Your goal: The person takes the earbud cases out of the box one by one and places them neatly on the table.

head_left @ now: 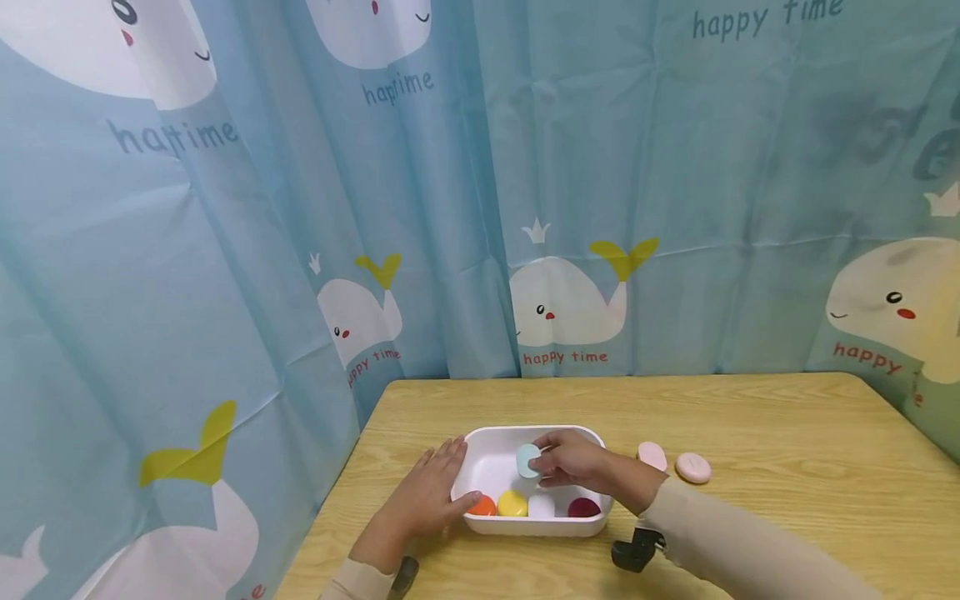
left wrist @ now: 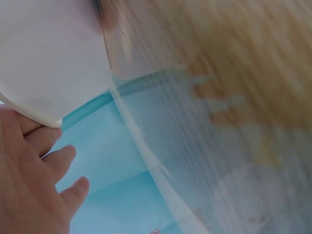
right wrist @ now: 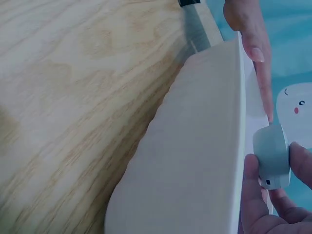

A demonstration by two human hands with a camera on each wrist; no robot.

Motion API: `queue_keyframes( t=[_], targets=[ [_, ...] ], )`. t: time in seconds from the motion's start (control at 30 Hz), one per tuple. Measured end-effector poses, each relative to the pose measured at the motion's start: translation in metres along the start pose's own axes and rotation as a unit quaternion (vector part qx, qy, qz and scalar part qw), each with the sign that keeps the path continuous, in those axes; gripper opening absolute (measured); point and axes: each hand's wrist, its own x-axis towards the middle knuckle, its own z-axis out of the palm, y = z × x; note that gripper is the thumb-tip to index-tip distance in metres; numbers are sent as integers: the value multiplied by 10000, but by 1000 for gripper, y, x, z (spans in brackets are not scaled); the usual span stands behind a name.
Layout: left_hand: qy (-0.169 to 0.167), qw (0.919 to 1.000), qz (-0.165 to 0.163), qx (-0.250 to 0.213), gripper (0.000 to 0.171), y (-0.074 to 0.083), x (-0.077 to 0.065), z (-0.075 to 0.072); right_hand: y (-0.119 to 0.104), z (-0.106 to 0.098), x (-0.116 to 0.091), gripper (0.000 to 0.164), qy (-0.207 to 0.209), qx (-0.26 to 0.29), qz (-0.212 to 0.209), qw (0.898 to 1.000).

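Observation:
Over the white tub [head_left: 536,527], my right hand [head_left: 576,460] pinches a pale mint-green rounded case [head_left: 528,461] between thumb and fingers. A small dark slot shows on the end of this case [right wrist: 272,161] in the right wrist view. My left hand [head_left: 429,493] rests against the tub's left side, fingers stretched along the rim and thumb at the front corner. Along the tub's front wall lie an orange round piece [head_left: 486,506], a yellow one [head_left: 513,503], a white one [head_left: 541,505] and a dark red one [head_left: 583,507], their lower parts hidden.
Right of the tub, a pink oblong piece [head_left: 652,456] and a round pink piece [head_left: 693,467] lie on the wooden table [head_left: 787,467]. A blue curtain [head_left: 450,208] printed with whales hangs behind the table and along its left.

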Motion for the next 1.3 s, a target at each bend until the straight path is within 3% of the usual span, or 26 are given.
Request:
queue_keyframes(
  t=[0.47,0.83,1.3],
  targets=[
    [-71,9998,-38,-159,91,3,-1,-2,3,-33,-22,45,-132,120,-116,9998],
    [34,10000,-29,38,90,1,1,3,1,-49,-36,55,-424,182,-288,9985],
    [-24,9999,4,124,90,2,1,-1,-4,-69,-52,55,-228,-92,-317,9992]
  ],
)
